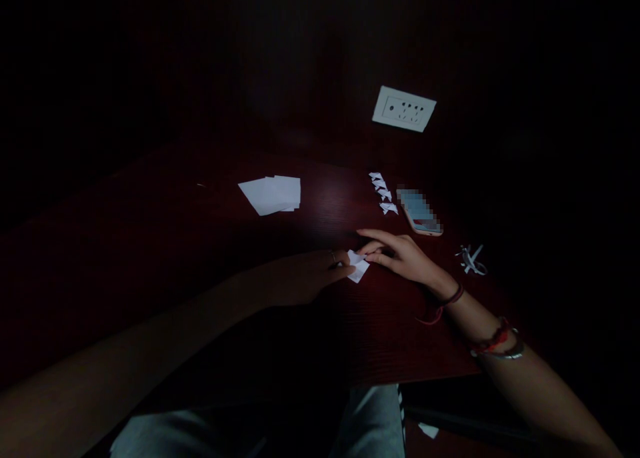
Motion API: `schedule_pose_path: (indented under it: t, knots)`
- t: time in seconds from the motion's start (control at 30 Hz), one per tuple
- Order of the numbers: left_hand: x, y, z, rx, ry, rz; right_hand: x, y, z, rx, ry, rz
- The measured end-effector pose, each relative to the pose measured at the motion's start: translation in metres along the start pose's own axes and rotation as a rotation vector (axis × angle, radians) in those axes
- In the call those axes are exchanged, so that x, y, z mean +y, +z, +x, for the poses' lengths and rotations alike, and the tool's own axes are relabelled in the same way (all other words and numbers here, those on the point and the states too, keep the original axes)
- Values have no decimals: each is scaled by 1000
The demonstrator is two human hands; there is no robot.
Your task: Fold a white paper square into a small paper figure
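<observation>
A small folded piece of white paper (358,270) lies on the dark red table between my two hands. My left hand (320,271), with a ring on one finger, pinches its left side. On its right edge are the thumb and fingertips of my right hand (400,255), closed on the paper, while the index finger reaches out above it. Beyond my right hand stand several small folded white paper pieces (383,195) in a row. Farther left is a loose stack of flat white paper sheets (273,195).
To the right of the folded pieces lies a phone (421,213). A tangled bundle of white strips or cable (471,260) sits near the table's right side. A socket panel (404,109) is on the wall behind. Below the table a white scrap (429,431) is on the floor.
</observation>
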State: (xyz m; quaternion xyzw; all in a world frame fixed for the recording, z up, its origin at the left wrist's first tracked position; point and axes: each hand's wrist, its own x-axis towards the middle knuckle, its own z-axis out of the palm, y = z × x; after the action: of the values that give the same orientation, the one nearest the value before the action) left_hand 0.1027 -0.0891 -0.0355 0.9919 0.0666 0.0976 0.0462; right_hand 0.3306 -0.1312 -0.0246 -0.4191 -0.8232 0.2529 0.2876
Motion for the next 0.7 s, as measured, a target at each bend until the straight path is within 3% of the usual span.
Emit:
schedule_pose_path:
  t: [0.4, 0.7]
  knots:
    - [5, 6, 4, 53, -17, 118, 2, 10, 13, 140, 67, -29]
    - [12, 2, 4, 14, -29, 129, 8, 17, 19, 171, 66, -94]
